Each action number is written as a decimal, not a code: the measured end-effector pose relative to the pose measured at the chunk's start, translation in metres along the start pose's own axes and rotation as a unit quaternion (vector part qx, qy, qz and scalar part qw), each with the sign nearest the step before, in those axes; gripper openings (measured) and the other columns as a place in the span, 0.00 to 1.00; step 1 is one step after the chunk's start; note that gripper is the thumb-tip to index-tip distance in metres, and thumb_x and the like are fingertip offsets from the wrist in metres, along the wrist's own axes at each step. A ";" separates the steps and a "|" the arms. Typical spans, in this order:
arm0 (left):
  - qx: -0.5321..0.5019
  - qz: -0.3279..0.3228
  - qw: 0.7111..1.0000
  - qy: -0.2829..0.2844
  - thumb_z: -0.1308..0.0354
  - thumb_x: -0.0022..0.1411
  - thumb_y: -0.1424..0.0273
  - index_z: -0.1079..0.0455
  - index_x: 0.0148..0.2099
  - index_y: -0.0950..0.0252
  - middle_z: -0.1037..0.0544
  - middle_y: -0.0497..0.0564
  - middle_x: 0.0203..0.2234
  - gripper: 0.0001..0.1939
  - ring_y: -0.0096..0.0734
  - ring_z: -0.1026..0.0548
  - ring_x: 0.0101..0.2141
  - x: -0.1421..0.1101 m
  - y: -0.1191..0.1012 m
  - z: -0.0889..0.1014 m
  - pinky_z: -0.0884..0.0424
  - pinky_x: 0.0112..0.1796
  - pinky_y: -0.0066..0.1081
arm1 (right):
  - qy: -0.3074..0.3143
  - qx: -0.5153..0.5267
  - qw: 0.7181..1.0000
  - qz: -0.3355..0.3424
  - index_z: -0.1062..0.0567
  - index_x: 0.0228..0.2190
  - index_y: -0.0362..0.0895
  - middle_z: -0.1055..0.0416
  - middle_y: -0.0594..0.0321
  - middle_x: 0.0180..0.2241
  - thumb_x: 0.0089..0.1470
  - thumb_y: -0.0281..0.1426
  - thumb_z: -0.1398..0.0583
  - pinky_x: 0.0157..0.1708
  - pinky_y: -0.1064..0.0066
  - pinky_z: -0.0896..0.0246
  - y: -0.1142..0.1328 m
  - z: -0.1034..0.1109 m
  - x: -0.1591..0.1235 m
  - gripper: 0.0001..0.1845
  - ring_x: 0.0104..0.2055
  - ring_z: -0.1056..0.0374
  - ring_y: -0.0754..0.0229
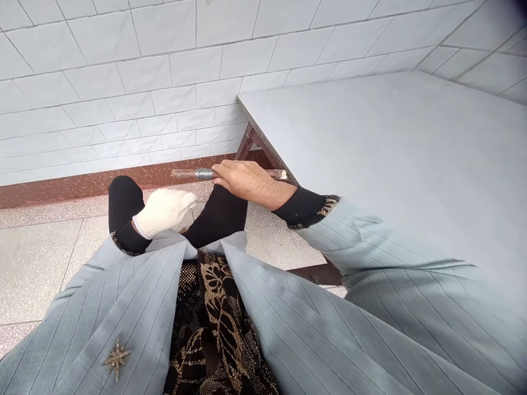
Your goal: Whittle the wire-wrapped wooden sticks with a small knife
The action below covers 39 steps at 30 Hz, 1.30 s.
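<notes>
Grasping the rod [181,173] snugly in the bare right hand [247,181], wire coil [203,174] just past the fingertips, white-gloved left hand [162,212] apart, open or clenched unclear.

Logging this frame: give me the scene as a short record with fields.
View: head camera, looking down over the person's lap
Left hand: left hand in a white knit glove, above a black trouser knee, holding nothing visible
Right hand: bare right hand gripping a brown rod
Rod detail: wire coil wound around it beside the hand
Rest: grey table with brown legs, white tiled wall, speckled floor, grey striped sleeve, star brooch
</notes>
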<state>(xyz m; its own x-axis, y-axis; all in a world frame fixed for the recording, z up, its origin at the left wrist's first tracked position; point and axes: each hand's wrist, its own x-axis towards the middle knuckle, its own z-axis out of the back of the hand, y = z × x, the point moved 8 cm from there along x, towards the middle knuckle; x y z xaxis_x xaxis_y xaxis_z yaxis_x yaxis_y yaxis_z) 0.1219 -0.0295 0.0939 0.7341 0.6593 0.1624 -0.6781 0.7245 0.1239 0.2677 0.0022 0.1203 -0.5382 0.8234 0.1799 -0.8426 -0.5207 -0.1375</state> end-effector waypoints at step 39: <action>-0.089 -0.030 0.995 -0.044 0.53 0.73 0.67 0.23 0.45 0.62 0.18 0.51 0.38 0.16 0.33 0.22 0.40 0.024 0.033 0.011 0.29 0.41 0.31 | 0.145 0.159 0.966 0.144 0.24 0.40 0.43 0.23 0.58 0.36 0.68 0.36 0.42 0.34 0.69 0.47 0.008 -0.025 -0.007 0.11 0.33 0.33 0.61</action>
<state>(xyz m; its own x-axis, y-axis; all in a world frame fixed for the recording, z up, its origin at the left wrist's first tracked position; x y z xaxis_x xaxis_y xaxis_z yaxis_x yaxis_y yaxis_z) 0.1172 0.0080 0.1128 0.7621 0.5987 0.2465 -0.6096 0.7918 -0.0385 0.2653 -0.0025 0.0932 -0.7623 0.6381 -0.1077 -0.6465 -0.7431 0.1729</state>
